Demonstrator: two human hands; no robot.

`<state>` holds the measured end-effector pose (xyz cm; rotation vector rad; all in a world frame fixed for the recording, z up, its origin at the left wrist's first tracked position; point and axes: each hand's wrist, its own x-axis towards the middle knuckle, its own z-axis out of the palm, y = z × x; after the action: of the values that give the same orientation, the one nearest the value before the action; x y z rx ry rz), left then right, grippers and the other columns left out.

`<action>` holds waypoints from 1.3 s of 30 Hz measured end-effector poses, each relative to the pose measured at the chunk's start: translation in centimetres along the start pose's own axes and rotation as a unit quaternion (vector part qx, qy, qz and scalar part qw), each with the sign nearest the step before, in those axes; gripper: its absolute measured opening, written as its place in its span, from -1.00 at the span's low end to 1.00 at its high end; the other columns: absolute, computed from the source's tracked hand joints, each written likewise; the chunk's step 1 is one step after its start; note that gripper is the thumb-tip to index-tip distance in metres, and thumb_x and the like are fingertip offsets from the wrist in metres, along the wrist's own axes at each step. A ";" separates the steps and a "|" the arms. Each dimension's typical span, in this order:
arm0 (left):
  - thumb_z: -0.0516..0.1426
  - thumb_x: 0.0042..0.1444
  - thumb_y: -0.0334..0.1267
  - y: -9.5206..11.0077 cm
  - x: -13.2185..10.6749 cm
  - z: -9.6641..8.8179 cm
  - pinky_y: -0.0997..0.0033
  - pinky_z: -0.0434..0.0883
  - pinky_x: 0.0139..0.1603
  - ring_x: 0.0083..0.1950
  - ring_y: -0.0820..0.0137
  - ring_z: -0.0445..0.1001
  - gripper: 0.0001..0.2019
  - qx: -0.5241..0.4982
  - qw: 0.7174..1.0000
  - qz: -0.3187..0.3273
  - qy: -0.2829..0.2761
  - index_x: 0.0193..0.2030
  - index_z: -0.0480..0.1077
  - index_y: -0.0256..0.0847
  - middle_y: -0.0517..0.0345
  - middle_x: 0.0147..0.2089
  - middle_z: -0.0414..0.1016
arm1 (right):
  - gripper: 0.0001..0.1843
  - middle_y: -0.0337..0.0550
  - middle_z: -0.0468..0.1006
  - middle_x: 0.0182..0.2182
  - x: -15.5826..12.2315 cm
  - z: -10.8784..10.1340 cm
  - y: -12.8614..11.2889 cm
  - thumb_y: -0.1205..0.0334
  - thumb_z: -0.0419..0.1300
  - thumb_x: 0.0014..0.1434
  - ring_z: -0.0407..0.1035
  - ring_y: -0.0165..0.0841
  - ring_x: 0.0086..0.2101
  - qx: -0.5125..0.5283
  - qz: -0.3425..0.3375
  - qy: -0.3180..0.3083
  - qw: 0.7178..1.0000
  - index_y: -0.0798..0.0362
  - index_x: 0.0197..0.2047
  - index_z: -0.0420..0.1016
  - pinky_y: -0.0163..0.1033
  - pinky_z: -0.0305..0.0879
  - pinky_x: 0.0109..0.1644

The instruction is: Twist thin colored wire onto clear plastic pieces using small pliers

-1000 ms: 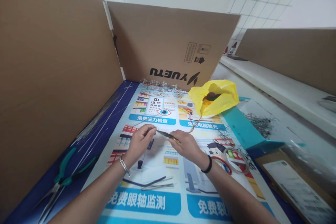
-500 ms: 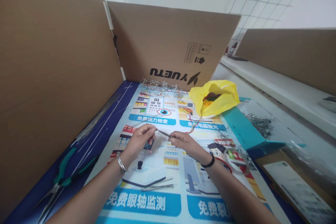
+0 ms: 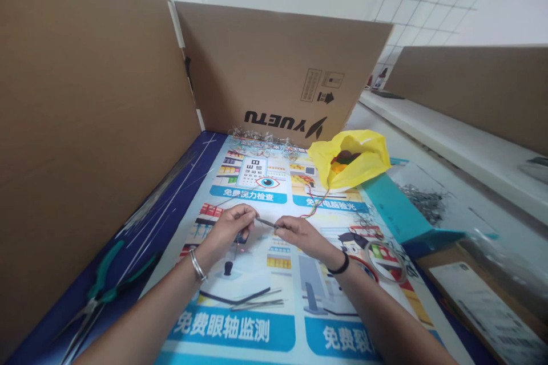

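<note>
My right hand is closed round a slim dark pointed tool that looks like tweezers. Its narrow end points left and meets the fingertips of my left hand. Those fingers are pinched together over the printed sheet; what they hold is too small to make out. Several thin metal pieces lie on the sheet below my hands. Red and green thread runs from the yellow bag towards my right hand.
Teal-handled pliers lie at the left among thin wires. Cardboard panels stand behind and left. Tangled wire bits lie at the back. Right of me are a wire coil, a teal tray and a cardboard parcel.
The pointed tool has tilted slightly flatter, and its tip sits a little lower against my left fingertips. Both hands stay almost in place.
</note>
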<state>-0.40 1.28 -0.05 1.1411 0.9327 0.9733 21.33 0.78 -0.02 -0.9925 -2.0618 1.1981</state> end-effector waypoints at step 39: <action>0.19 -0.02 -0.10 0.1 0.3 -0.4 0.57 0.13 -0.59 -0.62 0.58 0.20 -0.72 0.041 0.999 0.002 -0.004 -0.50 0.22 -0.23 0.32 -0.60 0.28 | -0.66 -0.30 0.26 -0.51 0.2 0.0 0.7 -0.02 -0.02 0.23 0.14 -0.47 -0.46 -0.050 -0.014 0.027 0.998 0.07 -0.39 0.32 -0.36 0.07 -0.40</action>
<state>-0.75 1.67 -0.10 1.2148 0.9713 0.9394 21.43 1.15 -0.67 -1.0262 -2.1045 1.0516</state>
